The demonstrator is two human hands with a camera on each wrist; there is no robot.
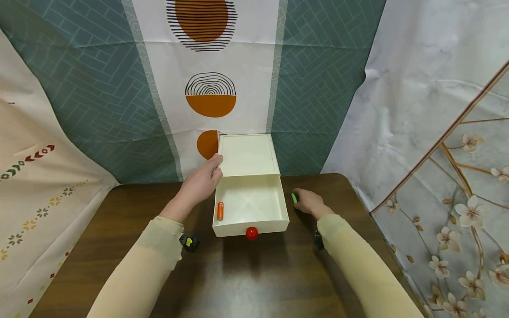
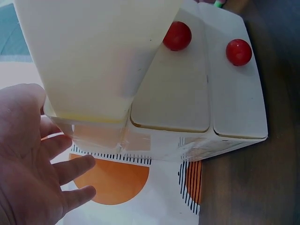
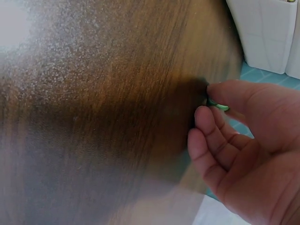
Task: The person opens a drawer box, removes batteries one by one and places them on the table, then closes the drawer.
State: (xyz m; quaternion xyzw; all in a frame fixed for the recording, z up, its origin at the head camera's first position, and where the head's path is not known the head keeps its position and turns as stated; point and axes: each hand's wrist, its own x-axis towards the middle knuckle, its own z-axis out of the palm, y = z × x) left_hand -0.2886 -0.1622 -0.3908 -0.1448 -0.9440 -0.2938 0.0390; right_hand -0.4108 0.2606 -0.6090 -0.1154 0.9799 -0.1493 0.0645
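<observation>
The drawer (image 1: 234, 229) stood pulled out, so opening looked done. We had one orange battery (image 1: 220, 211) inside; our left hand (image 1: 200, 183), fingers spread, touched the cabinet (image 1: 249, 155). Our right hand (image 1: 308, 202) pinched a green item (image 1: 294, 198) outside, near the counter (image 1: 119, 229).

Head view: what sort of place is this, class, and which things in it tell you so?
Perhaps an indoor tabletop filming corner: a dark wood-grained table, patterned cloth hangings at its back and sides, and a white drawer unit standing on it.
</observation>
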